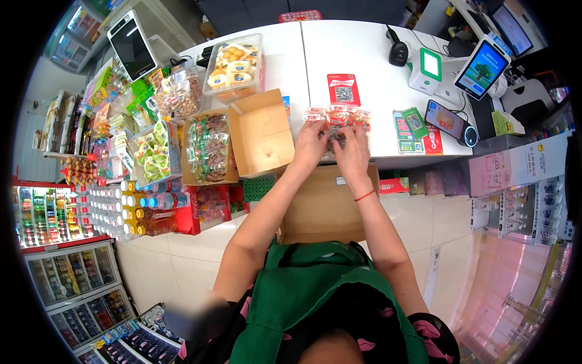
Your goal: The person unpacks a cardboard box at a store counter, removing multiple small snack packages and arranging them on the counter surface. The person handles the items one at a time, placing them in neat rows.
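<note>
Several small clear-wrapped snack packets with red and white print (338, 117) lie in a cluster at the counter's front edge. My left hand (312, 142) rests on the left part of this cluster, fingers bent. On its right part lies my right hand (352, 148), a red string round the wrist. Both hands touch the packets; whether the fingers grip any cannot be told. Below the hands, an open cardboard box (318, 200) stands between my forearms, against my green apron. Left of my left hand is a cardboard box with its lid raised (263, 134), holding wrapped brown snacks (208, 148).
On the white counter (282, 54) stand a plastic tub of buns (234, 68), a red code card (344, 89), a barcode scanner (398, 52), a green-framed payment device (427, 68) and a smartphone (445, 119). A box of green-wrapped sweets (154, 152) and bottles (159, 200) are at left.
</note>
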